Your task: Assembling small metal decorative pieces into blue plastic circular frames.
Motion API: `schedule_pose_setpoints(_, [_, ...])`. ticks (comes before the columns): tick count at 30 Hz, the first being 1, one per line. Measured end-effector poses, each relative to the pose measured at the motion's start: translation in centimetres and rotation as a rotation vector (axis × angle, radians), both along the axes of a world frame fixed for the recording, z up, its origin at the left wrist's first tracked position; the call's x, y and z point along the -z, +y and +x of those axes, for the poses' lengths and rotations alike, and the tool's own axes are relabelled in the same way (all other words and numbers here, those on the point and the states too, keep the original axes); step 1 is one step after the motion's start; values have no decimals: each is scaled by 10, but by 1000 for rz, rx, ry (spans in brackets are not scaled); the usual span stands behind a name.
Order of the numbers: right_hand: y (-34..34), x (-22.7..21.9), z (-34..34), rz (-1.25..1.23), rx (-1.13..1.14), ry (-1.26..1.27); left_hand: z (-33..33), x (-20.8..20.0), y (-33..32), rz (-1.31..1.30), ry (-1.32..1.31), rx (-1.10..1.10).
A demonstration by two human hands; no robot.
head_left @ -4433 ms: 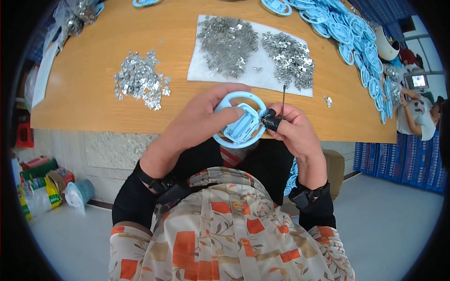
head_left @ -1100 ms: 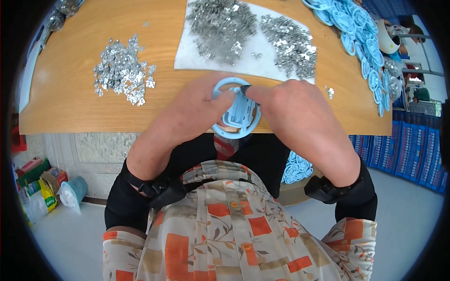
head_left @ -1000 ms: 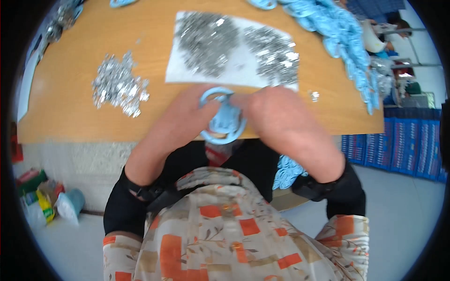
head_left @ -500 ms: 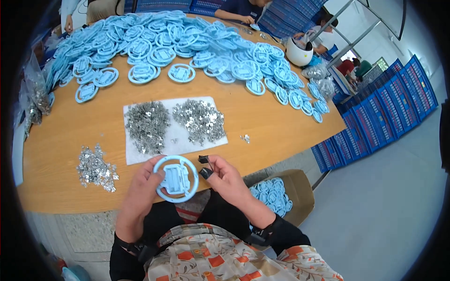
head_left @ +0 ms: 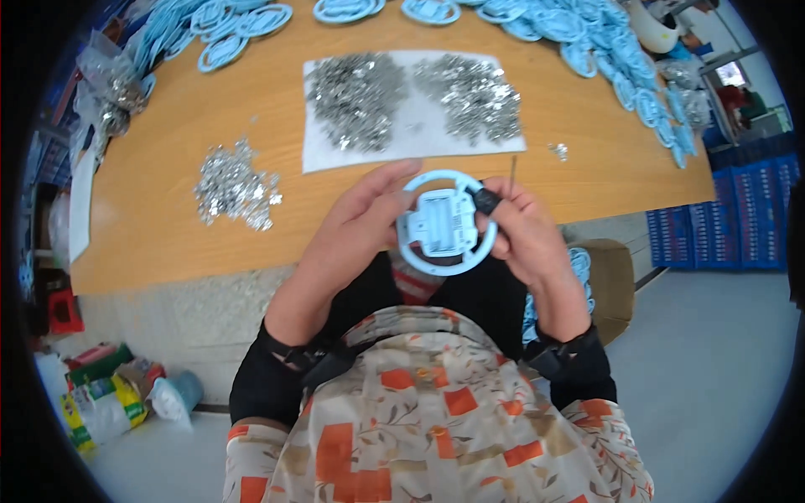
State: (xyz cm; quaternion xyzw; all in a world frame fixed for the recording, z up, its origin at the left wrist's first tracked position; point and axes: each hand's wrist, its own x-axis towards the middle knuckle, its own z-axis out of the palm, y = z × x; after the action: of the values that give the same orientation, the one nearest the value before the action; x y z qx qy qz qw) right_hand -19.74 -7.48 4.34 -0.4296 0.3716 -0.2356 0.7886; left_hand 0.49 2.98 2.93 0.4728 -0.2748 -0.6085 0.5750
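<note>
Blue wheel (head_left: 446, 226): 1, 2 hands' fingers (head_left: 392, 208) (head_left: 510, 220) clamping it; 2 metal heaps (head_left: 356, 101) (head_left: 476, 101) on sheet (head_left: 369, 158).

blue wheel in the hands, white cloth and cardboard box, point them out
Blue wheel (head_left: 441, 223): head view, on its central panel.
White cloth (head_left: 419, 145): head view, on its bare front strip.
Cardboard box (head_left: 614, 282): head view, on its wall.

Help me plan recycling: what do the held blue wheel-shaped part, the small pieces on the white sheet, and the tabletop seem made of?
Wheel-shaped part: probably moulded plastic, satin, from its uniform blue and thin edges.
Small pieces: likely metal, shiny, given silvery glints.
Tabletop: wood or laminate, low sheen; its tan surface leaves that open.
</note>
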Motion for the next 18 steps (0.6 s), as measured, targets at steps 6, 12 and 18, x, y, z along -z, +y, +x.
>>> schedule_pose_setpoints(6, [1, 9, -1, 7, -44, 10, -3, 9, -1, -106, -202, 63])
schedule_pose_setpoints(12, [8, 6, 1, 6, -56, 14, -2, 6, 0, -219, -673, 102])
schedule_pose_setpoints(18, [14, -3, 5, 9, -17, -113, 1, 20, -1, -194, -605, 100])
